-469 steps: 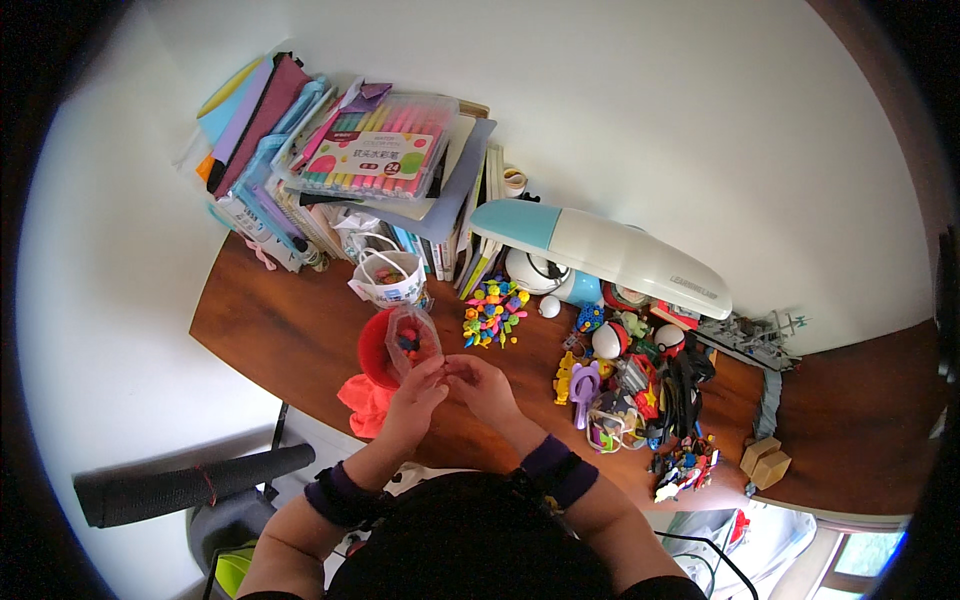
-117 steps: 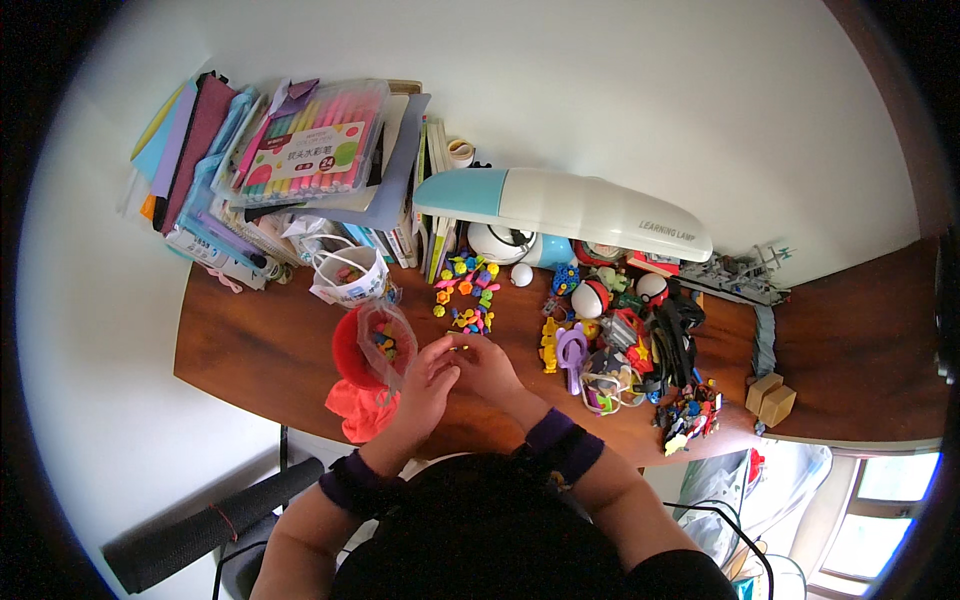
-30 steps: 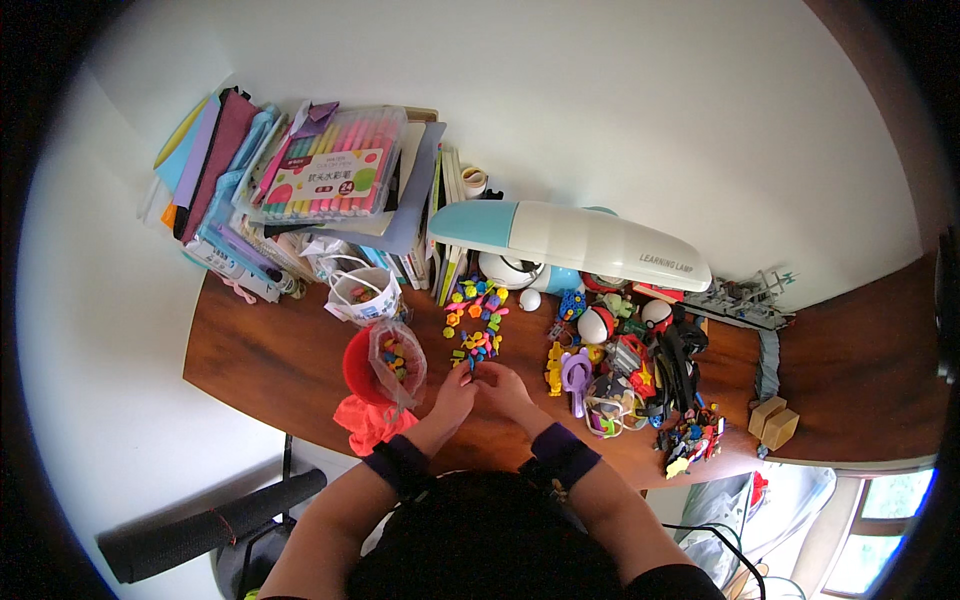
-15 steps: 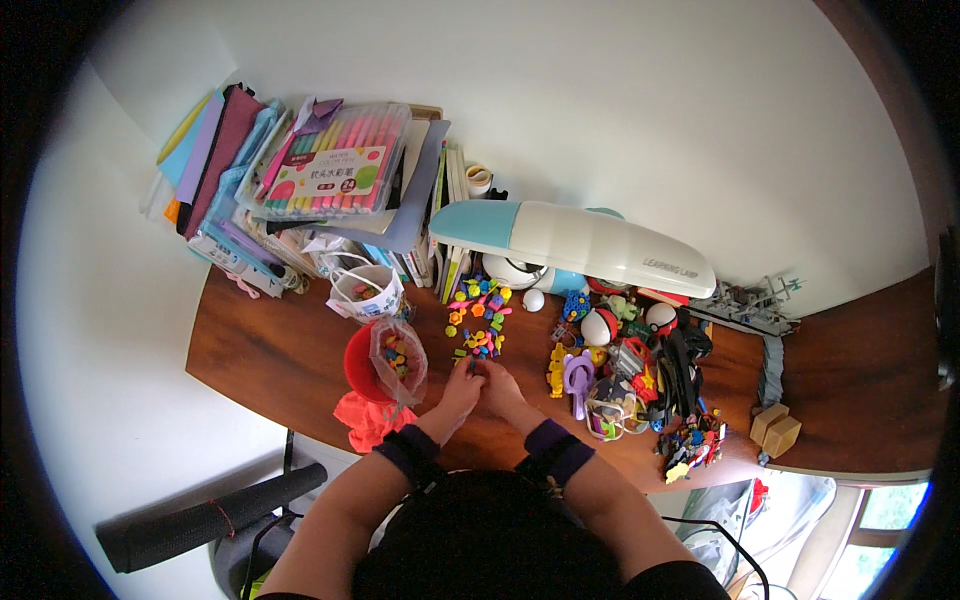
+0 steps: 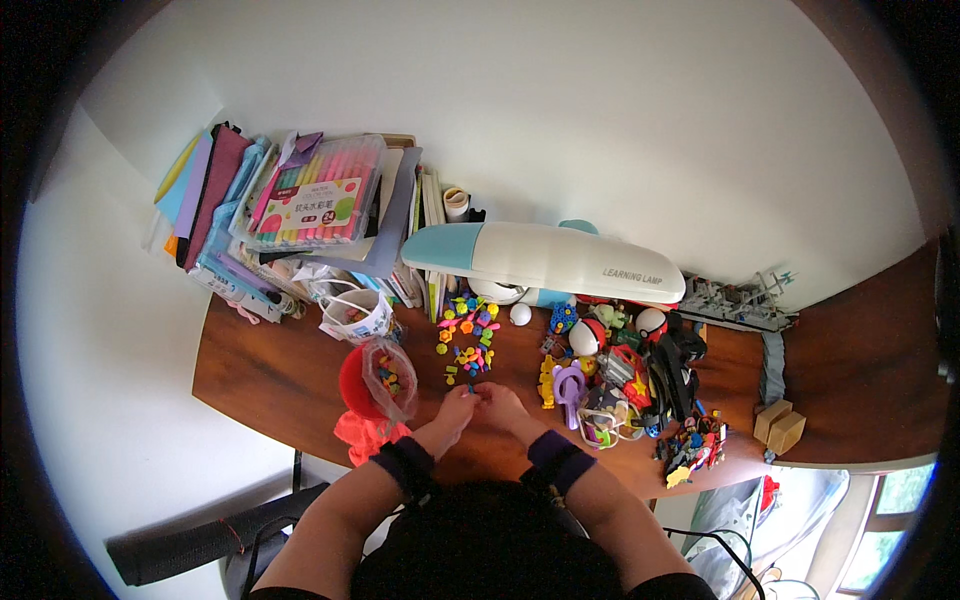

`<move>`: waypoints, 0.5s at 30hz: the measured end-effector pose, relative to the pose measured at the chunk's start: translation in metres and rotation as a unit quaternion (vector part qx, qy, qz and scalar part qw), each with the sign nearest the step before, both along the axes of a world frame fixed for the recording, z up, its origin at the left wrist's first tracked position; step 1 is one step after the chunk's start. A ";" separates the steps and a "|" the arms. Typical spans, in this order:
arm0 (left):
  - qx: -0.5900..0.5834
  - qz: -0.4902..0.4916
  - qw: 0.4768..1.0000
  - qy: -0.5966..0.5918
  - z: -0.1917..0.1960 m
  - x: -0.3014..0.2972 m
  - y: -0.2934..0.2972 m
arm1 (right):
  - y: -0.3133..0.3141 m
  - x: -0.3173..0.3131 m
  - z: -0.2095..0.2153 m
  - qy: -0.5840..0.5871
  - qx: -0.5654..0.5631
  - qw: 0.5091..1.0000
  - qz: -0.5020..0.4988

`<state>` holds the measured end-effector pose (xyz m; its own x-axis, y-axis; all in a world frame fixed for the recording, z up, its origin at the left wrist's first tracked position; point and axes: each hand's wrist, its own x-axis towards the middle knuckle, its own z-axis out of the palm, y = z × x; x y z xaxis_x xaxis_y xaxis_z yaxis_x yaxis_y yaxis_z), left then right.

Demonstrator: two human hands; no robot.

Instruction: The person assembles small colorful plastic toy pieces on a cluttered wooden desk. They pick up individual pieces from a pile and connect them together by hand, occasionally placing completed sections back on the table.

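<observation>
Both hands meet just in front of the person's body, low over the near edge of the table (image 5: 260,370): the left hand (image 5: 455,410) and the right hand (image 5: 500,405) have their fingertips pressed together on something very small, probably one of the little coloured pieces, though it is too tiny to make out and I cannot tell for certain that either hand actually grips it. Just beyond the fingers lies the scatter of small coloured pieces (image 5: 468,340), a loose spread of yellow, pink, orange, blue and green bits running from the hands toward the back of the table. They look like hard plastic, very light and stiff, and I judge them easy to flick away or drop; each wants a fingertip pinch across its sides, not a whole-hand grab. To the left of the left hand stands a clear plastic bag (image 5: 385,372) with a few of the same coloured bits inside, its thin, crinkly mouth sagging open against a red bowl (image 5: 352,385). Farther back is a white paper cup (image 5: 355,315), then a leaning stack of books and a case of felt pens (image 5: 315,195). A long white and pale blue desk lamp (image 5: 540,260) spans the middle, and a heap of toys (image 5: 630,375) crowds the right.
</observation>
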<state>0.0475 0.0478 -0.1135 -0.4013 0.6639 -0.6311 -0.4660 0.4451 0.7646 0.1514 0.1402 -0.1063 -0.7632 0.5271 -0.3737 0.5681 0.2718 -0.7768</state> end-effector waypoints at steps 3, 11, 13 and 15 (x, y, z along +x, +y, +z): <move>0.023 0.015 0.997 -0.071 0.034 0.012 0.004 | -0.002 0.005 0.005 -0.008 -0.043 0.998 -0.034; 0.160 -0.062 0.984 0.042 0.087 0.003 -0.007 | -0.004 0.008 0.059 0.118 -0.019 0.991 -0.066; 0.186 -0.055 0.978 0.081 0.095 -0.005 -0.012 | -0.008 0.000 0.073 0.136 -0.025 0.987 -0.078; 0.200 -0.032 0.972 0.119 0.119 -0.012 -0.017 | -0.013 -0.010 0.096 0.158 -0.031 0.983 -0.083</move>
